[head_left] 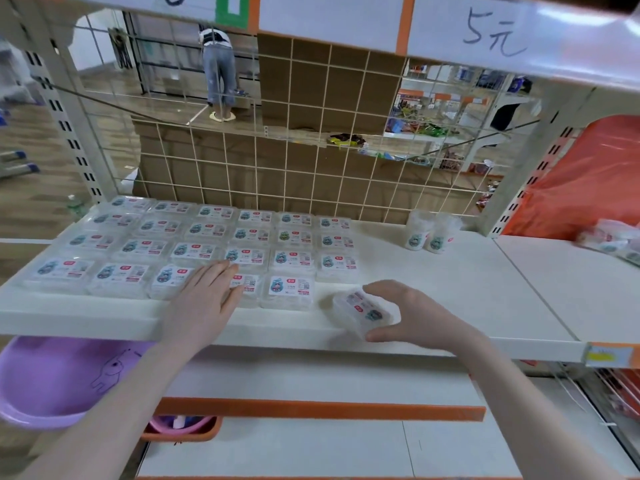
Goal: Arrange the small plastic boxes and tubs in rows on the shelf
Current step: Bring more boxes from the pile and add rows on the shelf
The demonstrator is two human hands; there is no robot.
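A person's 2 hands work over a white shelf (450, 306) in a shop, where clear plastic boxes (194, 244) with blue-and-red labels lie flat in neat rows across its left half. The left hand (207, 299) lies open, fingers straight, resting on a box in the front row (247, 289). Just beside it to the right sits the last box of that front row (289, 291). The right hand (412, 317) curls thumb and fingers around a single box (363, 311), held tilted at the shelf's front edge, close to the right end of the front row. Toward the back right of the shelf, 2 small round tubs (427, 233) stand upright side by side, well apart from the boxes. A wire grid (311, 150) backs the shelf, with brown cardboard behind it. A handwritten price sign (495, 32) reading 5元 hangs overhead. A purple basin (52, 379) sits below the shelf at left; an orange bag (588, 174) fills the far right.
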